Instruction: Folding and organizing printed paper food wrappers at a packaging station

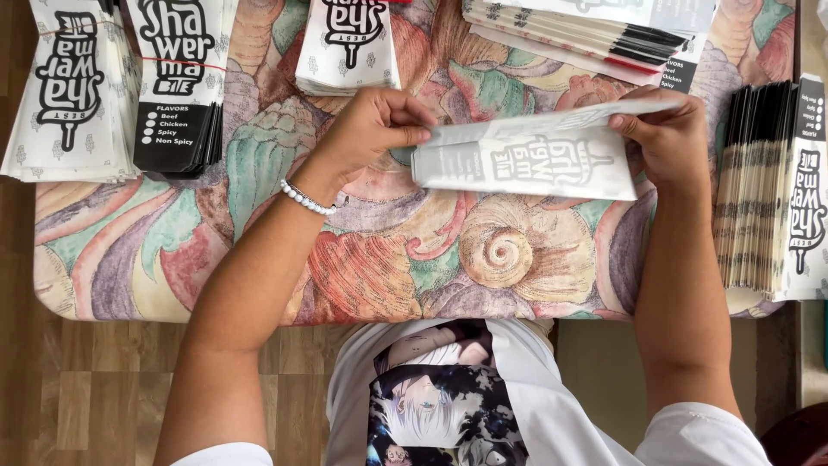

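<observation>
Free room and obstacles on the patterned table (259, 259). The near half of the tabletop, towards the person, lies bare and open to either hand. The far left corner is blocked by flat stacks of paper sleeves (78, 95) and a banded black-ended bundle (177, 86); a smaller stack (348, 47) sits at the far edge, with a narrow bare lane on each side. A fanned pile (586, 34) fills the far right. A row of sleeves on edge (768, 185) walls the right margin.
</observation>
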